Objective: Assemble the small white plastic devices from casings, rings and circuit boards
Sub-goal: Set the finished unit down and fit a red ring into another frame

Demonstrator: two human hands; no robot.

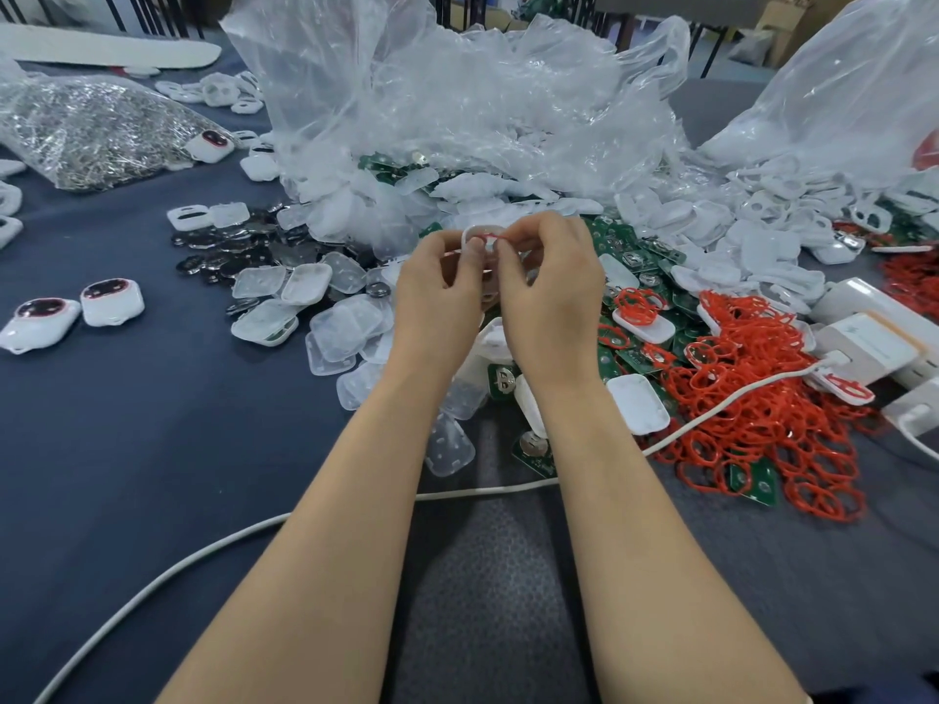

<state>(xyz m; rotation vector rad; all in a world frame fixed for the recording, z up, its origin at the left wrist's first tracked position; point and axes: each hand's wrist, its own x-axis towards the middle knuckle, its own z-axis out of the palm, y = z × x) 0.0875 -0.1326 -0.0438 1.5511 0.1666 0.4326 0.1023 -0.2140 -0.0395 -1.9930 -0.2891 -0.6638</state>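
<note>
Both forearms extend forward side by side, hands raised together above the dark blue table (152, 449). The left hand (439, 292), fingers curled, grips a small white rounded-square casing (475, 232). The right hand (551, 297) pinches a thin red ring (492, 238) at the casing's rim. Beneath lie glossy translucent lids (325, 317), green circuit boards (640, 256), a tangled ring heap (752, 378) and crinkled clear bags (457, 104).

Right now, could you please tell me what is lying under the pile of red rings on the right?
Several green circuit boards poke out from under the red rings at the pile's near and left edges. The middle is covered, so I cannot tell.
</note>
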